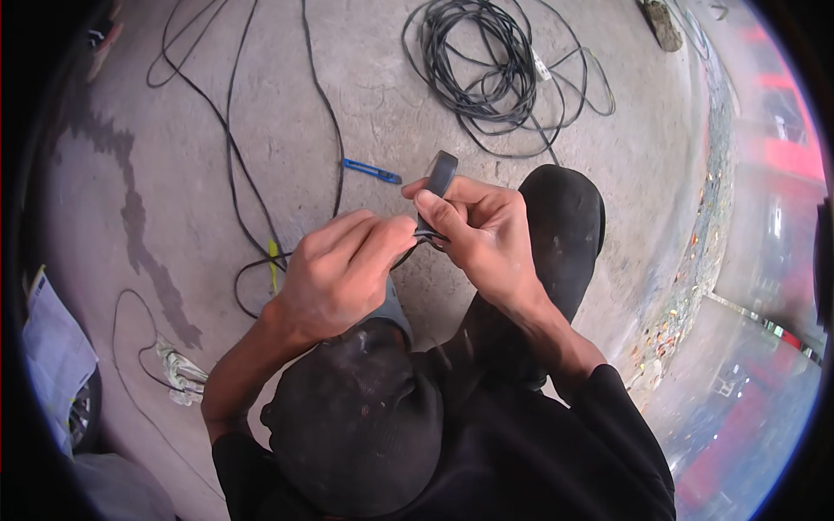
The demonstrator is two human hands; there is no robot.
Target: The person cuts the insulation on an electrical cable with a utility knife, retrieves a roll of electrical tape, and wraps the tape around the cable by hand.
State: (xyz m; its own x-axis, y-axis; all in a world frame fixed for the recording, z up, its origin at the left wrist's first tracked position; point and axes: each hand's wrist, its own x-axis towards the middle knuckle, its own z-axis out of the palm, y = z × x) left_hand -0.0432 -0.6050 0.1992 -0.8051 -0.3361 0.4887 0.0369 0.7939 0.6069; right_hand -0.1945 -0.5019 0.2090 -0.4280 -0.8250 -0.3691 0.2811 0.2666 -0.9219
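My right hand (491,230) grips a roll of black electrical tape (444,174), its thumb pressed against the roll. A strip of tape seems to run down from the roll to a black cable (426,235) between my hands. My left hand (341,267) is closed, its fingertips pinched on the cable close to my right hand. Its fingers partly hide the cable and the end of the tape. A blue utility knife (373,171) lies on the concrete floor just beyond my hands.
A large coil of black cable (480,65) lies ahead on the floor, with loose cable runs (229,130) to the left. A yellow strip (273,265) lies near my left wrist. Crumpled plastic (181,372) and papers (59,347) are at left. My bent knee (569,221) stands at right.
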